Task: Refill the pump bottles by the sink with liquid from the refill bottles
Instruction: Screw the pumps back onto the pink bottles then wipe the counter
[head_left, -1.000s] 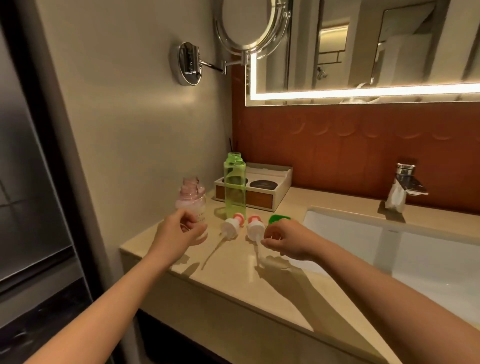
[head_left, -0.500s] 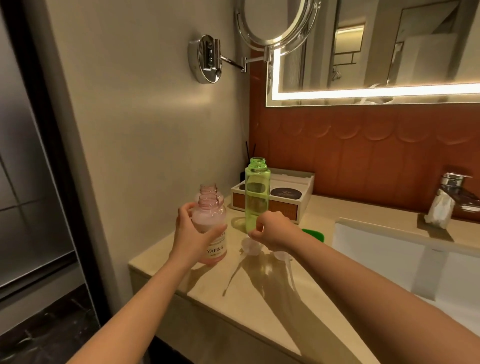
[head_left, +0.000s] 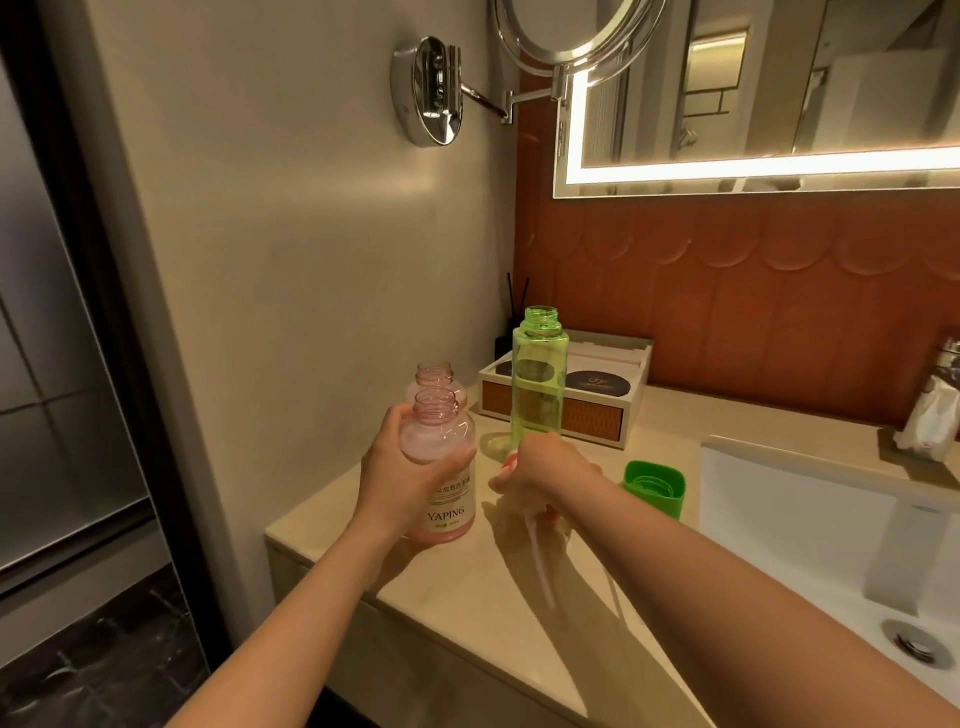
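Pink bottle (head_left: 445, 467): uncapped, upright, labelled YAPING, at the near left of the counter (head_left: 467, 618). The left hand (head_left: 389, 478) grasps it round the body, with the thumb across the front. Whether its base touches the counter cannot be told.

Second pink bottle (head_left: 434, 375): uncapped, directly behind the first, close to the left wall.

Green bottle (head_left: 539, 384): uncapped, upright, just right of the pink pair.

The right hand (head_left: 548, 465) is in front of the green bottle, fingers curled down round a pump (head_left: 539, 566). The pump tube is blurred and points toward the near edge.

Cap (head_left: 653, 488): green, open side up on the counter, right of the right hand, just beside the sink (head_left: 779, 519).

Tray (head_left: 597, 415): behind the green bottle, at the far wall.
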